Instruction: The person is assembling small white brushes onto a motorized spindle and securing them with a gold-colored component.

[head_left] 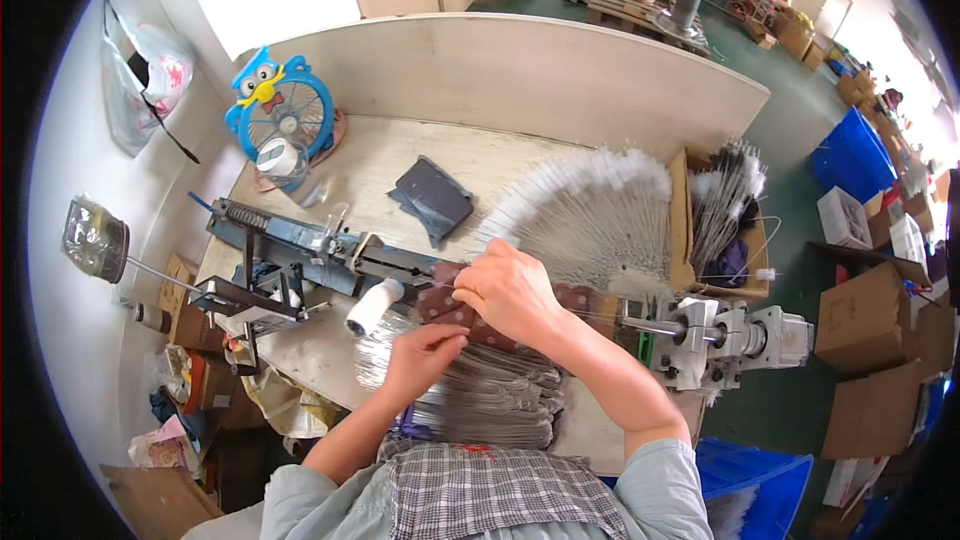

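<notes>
The right hand's [468, 290] fingers pinch together above the dotted cloth [440, 306], any held thing hidden, while the left hand [418, 358], its fingers' closure unclear, is beside thin wires [505, 400] near the checked apron [490, 490].

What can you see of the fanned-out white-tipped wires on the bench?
The white-tipped wires lie in a dense arc on the pale bench, beyond the right hand. Their thin, grey, metallic-looking shafts spread outward to fluffy white, bristle-like tips. The shafts crowd together toward the person. The arc's right side sits beside the open cardboard box; I can't tell whether they touch. Individual wires blur together, so no count.
</notes>
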A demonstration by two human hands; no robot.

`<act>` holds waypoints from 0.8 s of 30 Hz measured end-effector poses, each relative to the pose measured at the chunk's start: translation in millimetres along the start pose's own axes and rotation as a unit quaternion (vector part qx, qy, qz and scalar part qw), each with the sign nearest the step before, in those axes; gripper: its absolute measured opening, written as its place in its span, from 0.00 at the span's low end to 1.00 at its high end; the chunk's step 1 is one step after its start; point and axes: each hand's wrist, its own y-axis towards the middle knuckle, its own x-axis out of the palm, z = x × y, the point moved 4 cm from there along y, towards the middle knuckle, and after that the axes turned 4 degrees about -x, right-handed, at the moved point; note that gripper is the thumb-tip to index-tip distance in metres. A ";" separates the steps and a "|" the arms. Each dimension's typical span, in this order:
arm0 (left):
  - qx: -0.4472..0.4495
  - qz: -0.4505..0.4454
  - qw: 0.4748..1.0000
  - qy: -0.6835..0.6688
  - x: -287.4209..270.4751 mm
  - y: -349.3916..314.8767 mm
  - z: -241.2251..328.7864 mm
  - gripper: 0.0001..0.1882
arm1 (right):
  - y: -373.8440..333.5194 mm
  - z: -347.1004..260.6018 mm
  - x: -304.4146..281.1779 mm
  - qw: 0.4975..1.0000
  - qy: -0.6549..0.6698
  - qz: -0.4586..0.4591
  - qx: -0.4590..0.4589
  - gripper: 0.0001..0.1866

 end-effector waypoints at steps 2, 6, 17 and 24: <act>-0.233 0.017 0.933 -0.274 -17.2 -12.0 -27.5 0.11 | 7.9 -2.1 17.7 1.000 -0.024 -0.012 0.003 0.05; -0.304 0.115 0.815 -0.479 -37.8 -11.4 -46.2 0.20 | 21.0 -9.7 29.8 0.998 -0.054 -0.008 0.030 0.05; -0.277 0.051 0.732 -0.620 -36.2 -2.1 -31.3 0.30 | 28.3 -15.2 28.3 0.995 -0.058 -0.051 0.066 0.05; -0.207 -0.010 0.978 -0.013 -32.0 15.9 -42.4 0.26 | 30.4 -18.4 29.4 0.987 -0.088 -0.085 0.101 0.06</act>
